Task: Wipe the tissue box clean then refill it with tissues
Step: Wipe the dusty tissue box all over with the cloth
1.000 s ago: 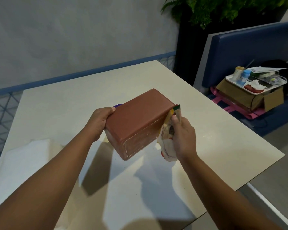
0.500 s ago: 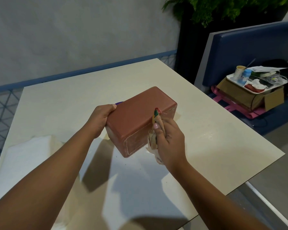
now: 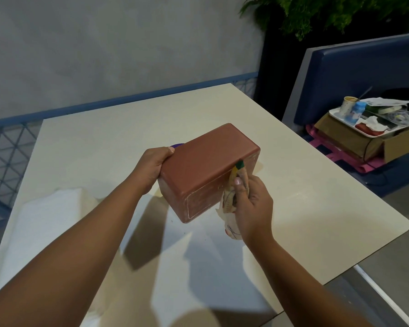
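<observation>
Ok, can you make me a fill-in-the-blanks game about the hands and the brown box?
1. The left hand holds the tissue box up off the ____.
2. The right hand presses a crumpled ____ against the box's side.
3. The pile of white tissues lies on the person's ____ side.

Missing words: table; cloth; left

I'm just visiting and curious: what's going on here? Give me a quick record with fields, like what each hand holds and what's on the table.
activity: wiping a tissue box
left hand: grips the box's end
right hand: presses a patterned cloth on the box's side
tissue box: reddish-brown, held tilted above the table
table: cream top
white tissue stack: on the table, left
beside table: tray of clutter on a cardboard box
</observation>
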Demonstrator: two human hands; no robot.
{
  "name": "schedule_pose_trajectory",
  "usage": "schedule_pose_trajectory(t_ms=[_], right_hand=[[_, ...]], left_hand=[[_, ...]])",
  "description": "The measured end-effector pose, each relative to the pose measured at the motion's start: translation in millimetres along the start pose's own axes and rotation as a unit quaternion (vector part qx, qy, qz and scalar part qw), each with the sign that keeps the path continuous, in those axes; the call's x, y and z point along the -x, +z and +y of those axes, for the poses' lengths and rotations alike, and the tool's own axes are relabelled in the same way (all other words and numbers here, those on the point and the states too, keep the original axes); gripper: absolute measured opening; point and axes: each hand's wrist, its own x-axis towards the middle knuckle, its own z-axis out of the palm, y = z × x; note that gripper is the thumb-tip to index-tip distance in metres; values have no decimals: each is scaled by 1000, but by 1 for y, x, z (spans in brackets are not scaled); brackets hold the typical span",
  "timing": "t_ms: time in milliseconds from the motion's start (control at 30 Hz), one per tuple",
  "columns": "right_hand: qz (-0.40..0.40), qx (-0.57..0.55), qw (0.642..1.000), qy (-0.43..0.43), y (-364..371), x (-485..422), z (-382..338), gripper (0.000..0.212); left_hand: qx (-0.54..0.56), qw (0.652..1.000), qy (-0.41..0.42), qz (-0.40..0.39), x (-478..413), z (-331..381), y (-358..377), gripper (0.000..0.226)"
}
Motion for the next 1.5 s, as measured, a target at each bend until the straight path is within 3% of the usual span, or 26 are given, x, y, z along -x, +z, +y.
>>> schedule_pose_trajectory(t_ms=[200, 333, 700, 833, 1133, 1233, 1333, 1400, 1500], right_hand=[[-4, -5, 1000, -5, -1, -3, -3, 27], [-5, -17, 1000, -22, 5, 6, -1, 39], [-66, 31, 990, -124, 15, 33, -5, 39], [-106, 24, 986, -124, 20, 45, -11, 42], [-186, 85, 970, -132, 23, 60, -17, 43], [-230, 115, 962, -97, 17, 56, -19, 42], [-173, 48, 982, -64, 7, 47, -22, 36], [-130, 34, 986, -94, 6, 41, -23, 40], [-144, 61, 976, -152, 11, 39, -23, 39]], left_hand=[[3, 1000, -4, 4, 0, 2, 3, 54], [5, 1000, -12, 7, 2, 4, 3, 19], [14, 1000, -13, 10, 3, 5, 4, 25], [13, 1000, 2, 2, 3, 3, 4, 33], [17, 1000, 7, 14, 3, 1, 5, 26], [12, 1000, 6, 18, 1, -1, 3, 26], [11, 1000, 0, 18, 2, -2, 1, 40], [9, 1000, -3, 18, 3, -1, 1, 26], [6, 1000, -1, 18, 3, 0, 2, 22]])
